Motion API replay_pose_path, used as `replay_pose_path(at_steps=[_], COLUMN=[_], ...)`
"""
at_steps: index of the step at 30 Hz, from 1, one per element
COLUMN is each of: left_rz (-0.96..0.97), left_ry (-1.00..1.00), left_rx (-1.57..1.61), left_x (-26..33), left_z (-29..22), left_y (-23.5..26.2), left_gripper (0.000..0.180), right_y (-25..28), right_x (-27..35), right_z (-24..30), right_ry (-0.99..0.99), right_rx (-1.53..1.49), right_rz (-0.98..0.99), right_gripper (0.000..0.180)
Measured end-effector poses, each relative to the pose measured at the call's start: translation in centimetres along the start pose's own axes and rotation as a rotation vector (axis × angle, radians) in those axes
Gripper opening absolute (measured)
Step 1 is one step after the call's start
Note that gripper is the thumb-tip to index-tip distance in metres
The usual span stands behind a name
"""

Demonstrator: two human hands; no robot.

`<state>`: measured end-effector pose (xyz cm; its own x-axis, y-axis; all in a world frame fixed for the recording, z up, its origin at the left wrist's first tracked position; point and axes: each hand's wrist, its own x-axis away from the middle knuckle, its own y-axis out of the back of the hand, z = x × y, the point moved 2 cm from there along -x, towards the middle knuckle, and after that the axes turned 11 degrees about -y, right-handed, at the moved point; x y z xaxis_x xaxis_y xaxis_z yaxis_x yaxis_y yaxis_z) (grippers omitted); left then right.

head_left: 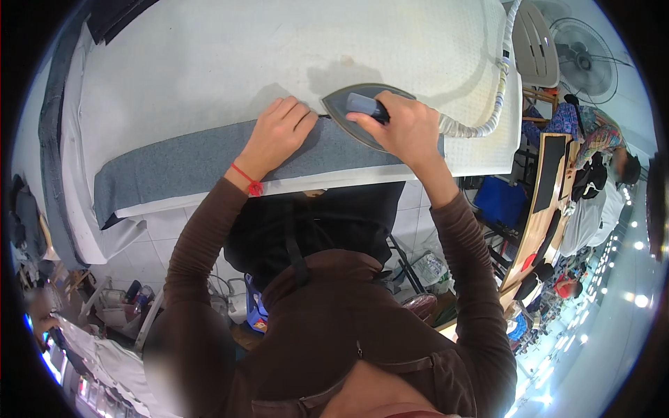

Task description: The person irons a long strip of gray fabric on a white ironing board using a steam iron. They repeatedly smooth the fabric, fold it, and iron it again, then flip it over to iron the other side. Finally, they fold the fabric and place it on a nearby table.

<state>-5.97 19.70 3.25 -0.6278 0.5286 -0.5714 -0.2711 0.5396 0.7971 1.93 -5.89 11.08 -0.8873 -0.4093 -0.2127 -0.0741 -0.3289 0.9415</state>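
Presumably steadying gray cloth (188,157), your left hand (282,132), grip unclear, sits left of the iron (364,105) your right hand (405,129) grips.

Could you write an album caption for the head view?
Right hand gripping a steam iron, left hand over grey-blue cloth along the edge of a white-covered table.

The iron (348,127) looks like smooth grey metal, its handle (364,106) like smooth plastic. The blue-grey strip (188,155) is matt, woven cloth. Dimpled, matt white cloth covers the worktop (209,63).
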Motion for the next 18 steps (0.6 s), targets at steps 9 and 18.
replay_pose_path(at_steps=[9,18], left_rz=[-0.189,-0.095], left_ry=[0.309,0.846], left_rx=[-0.013,-0.415], left_x=[1.4,18.0], left_z=[-3.1,1.3], left_y=[3.3,12.9], left_gripper=[0.024,0.029], right_y=[-0.4,3.5], right_x=[-10.4,3.9], right_z=[-8.6,-20.9], right_ry=[-0.394,-0.811], right_rx=[0.126,-0.114], right_rz=[0.075,-0.252], right_gripper=[0.078,0.035])
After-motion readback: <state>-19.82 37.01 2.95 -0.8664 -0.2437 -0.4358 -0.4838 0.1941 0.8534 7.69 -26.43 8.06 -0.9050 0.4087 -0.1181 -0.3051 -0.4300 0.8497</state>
